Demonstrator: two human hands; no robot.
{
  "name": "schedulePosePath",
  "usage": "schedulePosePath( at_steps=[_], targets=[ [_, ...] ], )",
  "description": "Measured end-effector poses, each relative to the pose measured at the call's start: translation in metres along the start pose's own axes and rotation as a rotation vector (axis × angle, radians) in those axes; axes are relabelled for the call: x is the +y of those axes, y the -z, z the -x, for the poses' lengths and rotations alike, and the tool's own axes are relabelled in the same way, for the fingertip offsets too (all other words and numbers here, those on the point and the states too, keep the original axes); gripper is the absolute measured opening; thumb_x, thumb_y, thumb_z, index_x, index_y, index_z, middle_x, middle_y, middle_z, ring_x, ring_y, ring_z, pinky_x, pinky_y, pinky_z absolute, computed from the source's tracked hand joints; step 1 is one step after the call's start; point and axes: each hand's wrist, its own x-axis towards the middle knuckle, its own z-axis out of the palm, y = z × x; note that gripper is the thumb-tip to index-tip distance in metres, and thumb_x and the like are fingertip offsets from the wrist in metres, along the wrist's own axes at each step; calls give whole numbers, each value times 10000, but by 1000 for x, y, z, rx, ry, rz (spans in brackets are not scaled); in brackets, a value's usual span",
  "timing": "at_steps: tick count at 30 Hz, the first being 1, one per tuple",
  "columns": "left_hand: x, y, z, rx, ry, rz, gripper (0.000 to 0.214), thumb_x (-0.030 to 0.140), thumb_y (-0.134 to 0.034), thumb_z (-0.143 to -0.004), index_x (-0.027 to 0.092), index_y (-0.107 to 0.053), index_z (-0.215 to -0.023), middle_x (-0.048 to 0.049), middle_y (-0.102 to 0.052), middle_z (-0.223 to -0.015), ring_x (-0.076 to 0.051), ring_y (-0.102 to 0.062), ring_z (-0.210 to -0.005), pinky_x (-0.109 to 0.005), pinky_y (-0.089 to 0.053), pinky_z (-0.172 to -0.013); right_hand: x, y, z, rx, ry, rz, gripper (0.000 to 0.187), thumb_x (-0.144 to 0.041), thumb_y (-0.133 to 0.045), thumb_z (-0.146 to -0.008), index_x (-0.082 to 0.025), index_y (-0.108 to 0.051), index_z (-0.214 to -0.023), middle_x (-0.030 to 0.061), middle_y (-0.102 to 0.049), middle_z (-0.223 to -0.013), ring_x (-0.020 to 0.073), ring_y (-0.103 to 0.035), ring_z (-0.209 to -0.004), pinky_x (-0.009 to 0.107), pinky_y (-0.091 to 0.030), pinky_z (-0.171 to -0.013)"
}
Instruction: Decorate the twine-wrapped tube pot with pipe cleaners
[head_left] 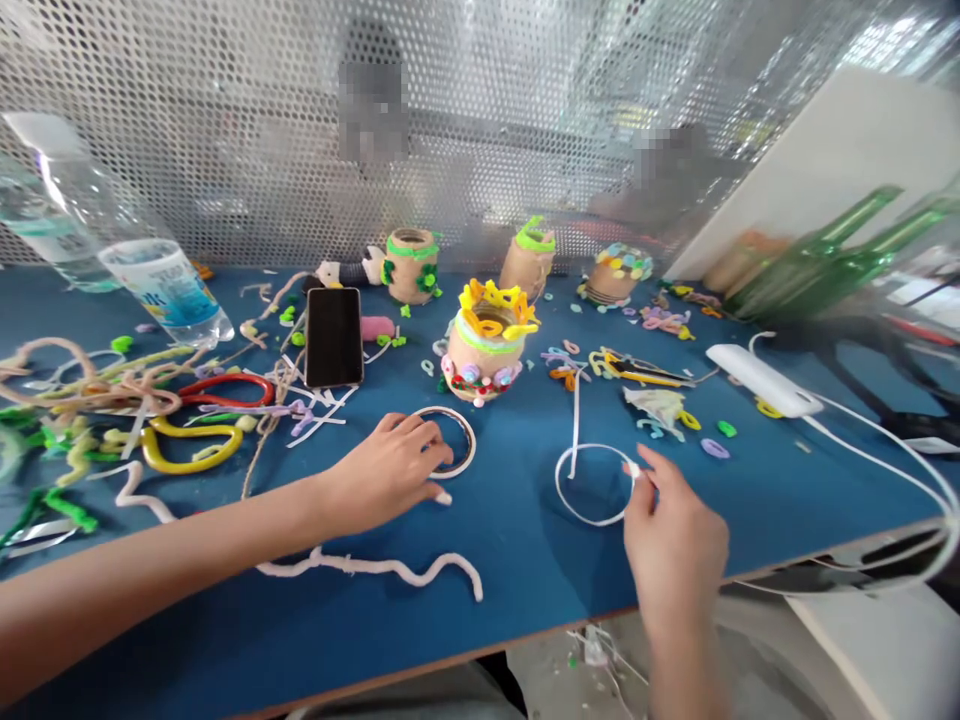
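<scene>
My left hand (401,458) lies over the left side of a white ring-shaped roll, which looks like a tape roll (469,460), flat on the blue table. Its fingertips reach into the ring, and the thumb sticks out apart from them. At the right, my right hand (675,525) pinches a thin white strip (576,512) between thumb and index finger. The strip curls into a loop, with one straight end standing up behind it. Behind the ring stands a twine-wrapped jar (484,362) with a yellow pipe-cleaner crown and pompoms. A pale fuzzy pipe cleaner (409,575) lies wavy near the front.
More decorated jars (411,275) stand along the perforated metal screen (262,130). A phone (334,338), yellow-handled scissors (191,447) and a water bottle (176,290) are leftward. A white glue gun (763,381) with cord and green bottles (825,245) are rightward.
</scene>
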Motion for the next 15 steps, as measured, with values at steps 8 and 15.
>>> schedulePosePath(
  at_steps=[8, 15],
  targets=[
    [-13, 23, 21, 217, 64, 604, 142, 140, -440, -914, 164, -579, -901, -20, -586, -863, -112, -572, -787, -245, -475, -750, -40, 15, 1, -52, 393, -430, 461, -321, -526, -893, -174, -507, -1329, 153, -460, -1402, 301, -390, -1331, 494, -331, -1081],
    [8, 34, 37, 512, -45, 560, 137, 119, -446, -917, 163, -569, -877, -31, -613, -815, -122, -585, -783, -296, -506, -841, -99, 36, 27, -1076, 450, -1254, 375, -452, -397, -959, -249, -677, -1103, 70, -651, -1190, 230, -527, -1210, 420, -383, -1040]
  ],
)
